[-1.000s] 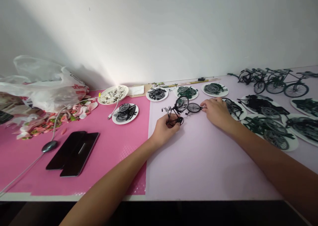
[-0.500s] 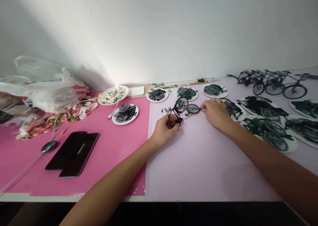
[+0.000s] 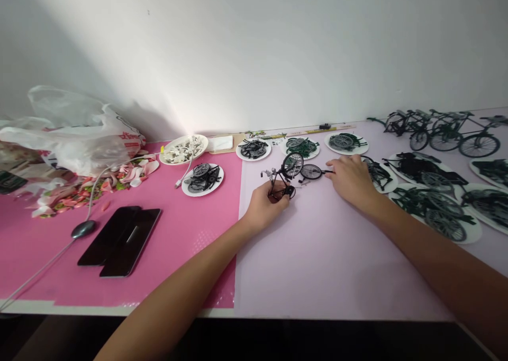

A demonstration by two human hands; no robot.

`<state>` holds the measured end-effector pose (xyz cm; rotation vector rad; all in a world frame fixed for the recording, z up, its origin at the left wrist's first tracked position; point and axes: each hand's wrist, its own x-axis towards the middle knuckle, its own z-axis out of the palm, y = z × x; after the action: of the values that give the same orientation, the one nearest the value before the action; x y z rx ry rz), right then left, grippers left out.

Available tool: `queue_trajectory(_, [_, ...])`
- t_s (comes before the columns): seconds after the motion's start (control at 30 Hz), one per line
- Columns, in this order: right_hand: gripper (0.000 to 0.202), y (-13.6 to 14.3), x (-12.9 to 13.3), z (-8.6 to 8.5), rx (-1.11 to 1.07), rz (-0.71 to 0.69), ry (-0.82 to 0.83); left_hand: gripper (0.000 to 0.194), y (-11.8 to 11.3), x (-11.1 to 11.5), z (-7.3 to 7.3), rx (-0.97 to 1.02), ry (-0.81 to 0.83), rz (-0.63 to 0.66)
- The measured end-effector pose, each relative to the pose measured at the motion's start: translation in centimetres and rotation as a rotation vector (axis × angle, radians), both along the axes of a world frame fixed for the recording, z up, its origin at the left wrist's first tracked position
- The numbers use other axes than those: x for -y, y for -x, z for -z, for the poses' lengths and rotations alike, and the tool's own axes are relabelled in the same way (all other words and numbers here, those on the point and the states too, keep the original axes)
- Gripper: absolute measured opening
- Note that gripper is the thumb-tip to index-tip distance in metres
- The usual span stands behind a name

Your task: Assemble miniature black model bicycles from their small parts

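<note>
My left hand (image 3: 266, 206) has its fingers closed round a small black model bicycle frame (image 3: 278, 183) with silver-grey handlebars. A spoked wheel (image 3: 292, 164) stands tilted at the frame's upper right. Flat on the light tabletop, a second wheel (image 3: 311, 172) lies between my hands, with small loose parts beside it. My right hand (image 3: 349, 178) rests palm down to the right of this wheel, its fingertips at a thin dark piece (image 3: 327, 171). Whether those fingers grip the piece is too small to tell.
White plates of model parts (image 3: 254, 149) line the back and right, and another plate (image 3: 202, 180) is on the pink side. Assembled model bicycles (image 3: 448, 133) stand back right. Two phones (image 3: 130, 242), a cable, petals and plastic bags (image 3: 79, 144) occupy the left.
The whole view has shifted slightly. My right hand has moved a little right, away from the flat wheel, and the thin dark piece now shows at its fingertips. My left hand keeps hold of the frame.
</note>
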<state>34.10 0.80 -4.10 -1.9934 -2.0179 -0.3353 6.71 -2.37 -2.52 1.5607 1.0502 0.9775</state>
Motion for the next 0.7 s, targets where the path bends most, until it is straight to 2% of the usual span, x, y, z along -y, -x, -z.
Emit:
queue_trajectory(0.13, [0.031,0.1,0.2,-0.4,0.008,0.015,0.062,0.029,0.0,0.0,-0.1,0.007,0.011,0.006])
queue_trajectory(0.33, [0.028,0.3,0.4,-0.8,0.041,0.018,0.068,0.03,0.0,-0.1,0.2,0.001,0.004,0.001])
queue_trajectory(0.43, [0.025,-0.3,0.4,-1.8,0.064,0.011,0.015,0.03,0.0,-0.2,0.2,0.003,0.001,0.006])
queue_trajectory(0.6, [0.016,-0.7,0.7,-3.4,-0.057,0.05,-0.005,0.029,0.1,-0.3,0.2,0.038,0.041,0.008])
queue_trajectory(0.7, [0.013,0.2,1.1,-3.7,-0.122,-0.025,-0.154,0.029,0.1,-0.5,0.3,0.065,0.069,0.001])
